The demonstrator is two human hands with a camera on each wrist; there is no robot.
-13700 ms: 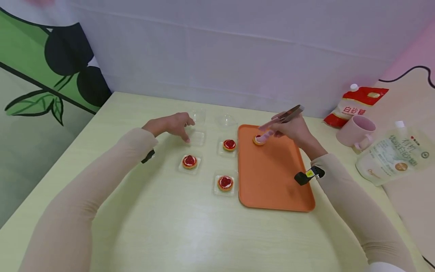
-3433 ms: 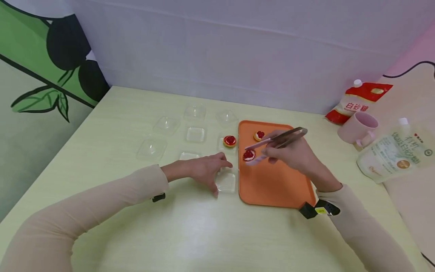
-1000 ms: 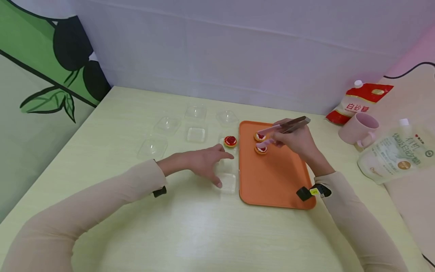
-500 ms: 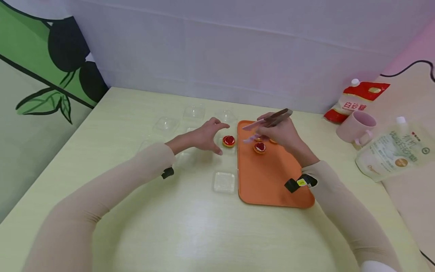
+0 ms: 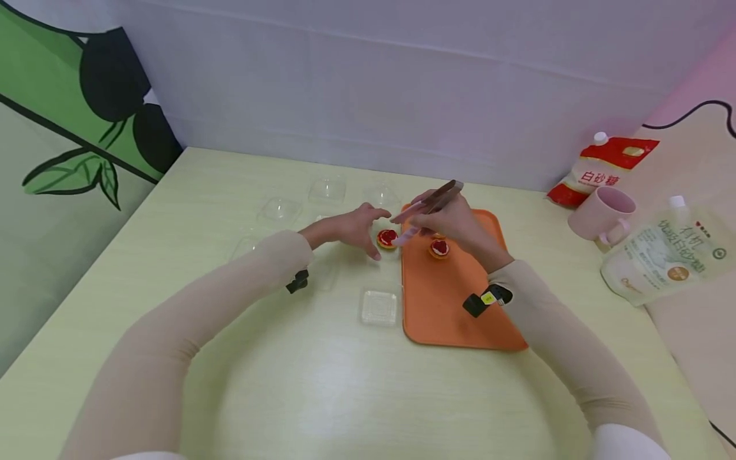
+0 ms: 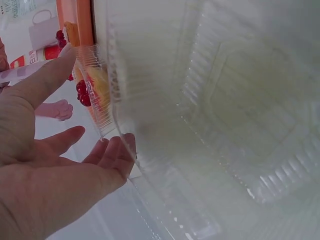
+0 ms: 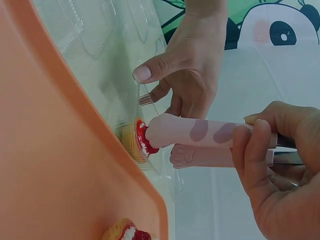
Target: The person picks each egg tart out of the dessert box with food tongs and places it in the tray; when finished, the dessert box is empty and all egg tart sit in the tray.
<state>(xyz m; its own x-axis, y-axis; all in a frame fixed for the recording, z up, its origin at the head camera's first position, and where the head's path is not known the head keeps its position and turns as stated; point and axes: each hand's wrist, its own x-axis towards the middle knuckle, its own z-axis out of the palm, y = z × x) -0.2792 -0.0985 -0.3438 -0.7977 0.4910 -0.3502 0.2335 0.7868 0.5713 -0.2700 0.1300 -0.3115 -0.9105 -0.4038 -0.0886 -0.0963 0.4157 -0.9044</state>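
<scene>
My right hand (image 5: 451, 220) holds tongs (image 5: 439, 195) with pink paw-shaped tips. Those tips are at a red-topped fruit tart (image 5: 386, 238) in a clear plastic container, close beside the orange tray's left edge. In the right wrist view, one paw tip (image 7: 162, 130) overlaps the tart's topping (image 7: 142, 135); whether it touches is unclear. Around the container, on its left side, my left hand (image 5: 356, 230) spreads thumb and fingers, with the fingertips by the container's rim (image 6: 102, 132). Another tart (image 5: 439, 248) lies on the tray (image 5: 460, 300), partly beside one hidden by my right hand.
An opened clear container (image 5: 379, 308) lies left of the tray's front half, with several clear lids and bases (image 5: 280, 209) farther left and back. At the right stand a pink mug (image 5: 602, 214), a red-and-white sugar bag (image 5: 600, 171) and a pale pouch (image 5: 661, 255).
Tarts from the containers on the left have moved onto the tray. Within the last second, my left hand rose to the back container, and my right hand brought the tongs left to its tart.
</scene>
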